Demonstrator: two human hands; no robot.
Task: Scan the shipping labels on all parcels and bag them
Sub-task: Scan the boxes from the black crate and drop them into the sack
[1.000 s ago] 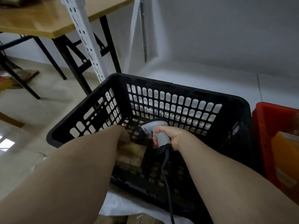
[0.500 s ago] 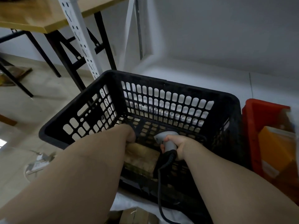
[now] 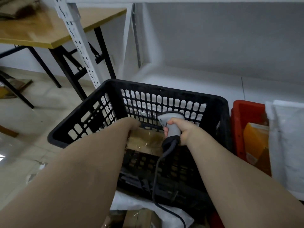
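A black slotted plastic crate stands on a white shelf in front of me. Inside it lies a brown cardboard parcel wrapped in clear tape. My left hand reaches down into the crate and rests on the parcel's left end; its fingers are hidden behind the wrist. My right hand grips the handle of a grey barcode scanner, whose head points down into the crate just right of the parcel. The scanner's dark cable trails back toward me.
A red bin with an orange packet stands right of the crate, with white mailer bags beside it. A white bag and cardboard box lie below the crate. A white rack post and wooden table stand at left.
The view has tilted up and shifted, so the crate sits lower right. My right hand has raised the scanner slightly above the parcel. My left hand stays on the parcel.
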